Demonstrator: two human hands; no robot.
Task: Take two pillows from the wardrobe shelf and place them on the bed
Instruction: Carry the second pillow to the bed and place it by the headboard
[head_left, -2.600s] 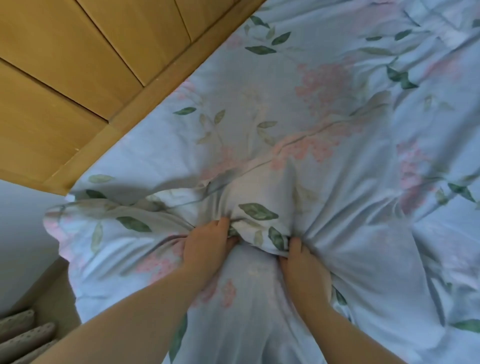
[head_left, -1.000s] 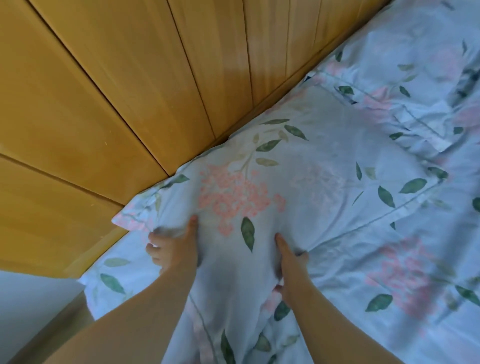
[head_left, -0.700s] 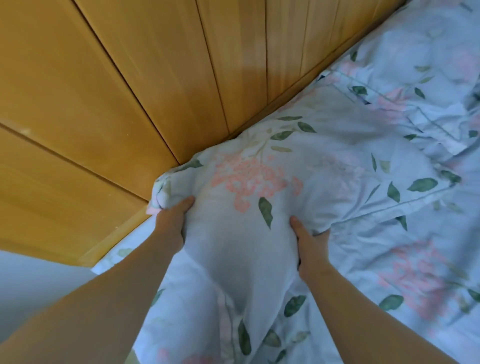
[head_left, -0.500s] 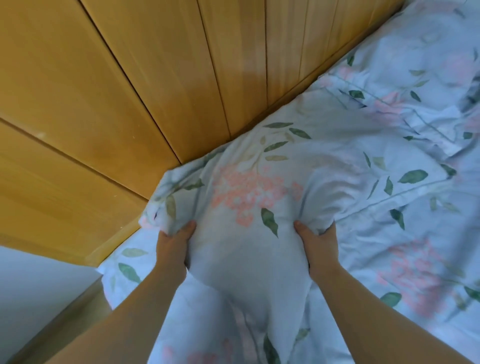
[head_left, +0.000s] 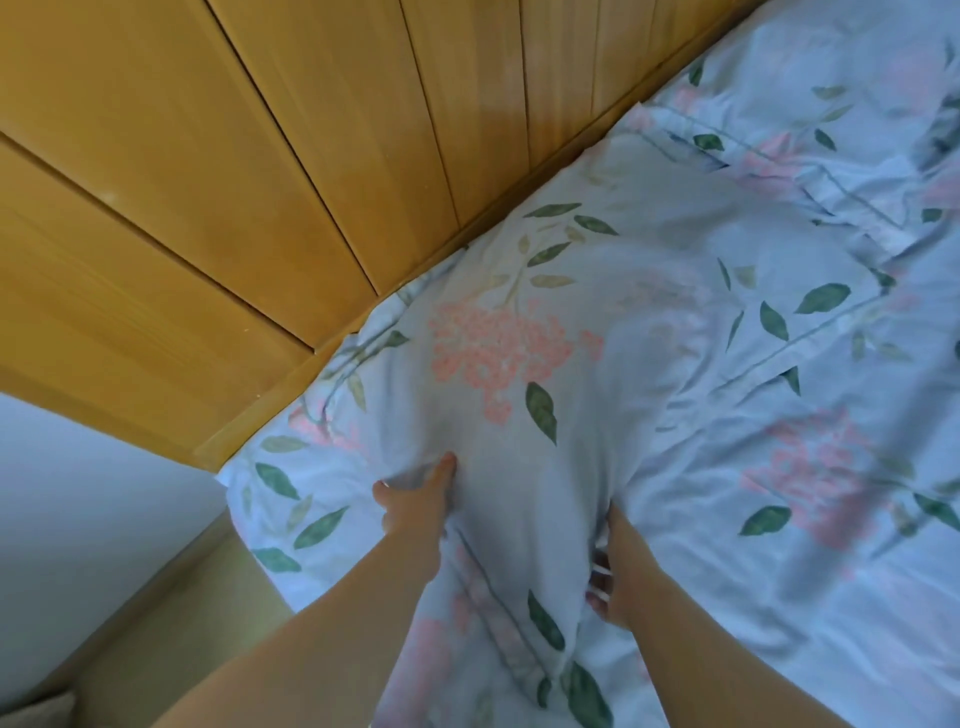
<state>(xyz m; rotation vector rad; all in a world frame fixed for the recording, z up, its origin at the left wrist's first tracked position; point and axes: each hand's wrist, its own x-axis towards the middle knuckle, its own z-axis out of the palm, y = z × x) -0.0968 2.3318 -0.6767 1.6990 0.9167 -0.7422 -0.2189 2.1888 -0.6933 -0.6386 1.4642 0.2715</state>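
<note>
The pillow (head_left: 519, 395) now lies lower on the bed (head_left: 779, 519) than before; left hand (head_left: 415, 506) and right hand (head_left: 615, 582) still clamp its near edge.

Both hands, left (head_left: 415, 506) & right (head_left: 615, 577), gripping pillow (head_left: 545, 364) on bed (head_left: 805, 519).

Two bare forearms reach forward from the bottom edge, side by side. The left hand (head_left: 415, 506) has its thumb raised and fingers curled closed in a grip. The right hand (head_left: 615, 577) is turned inward, fingers curled shut.
</note>
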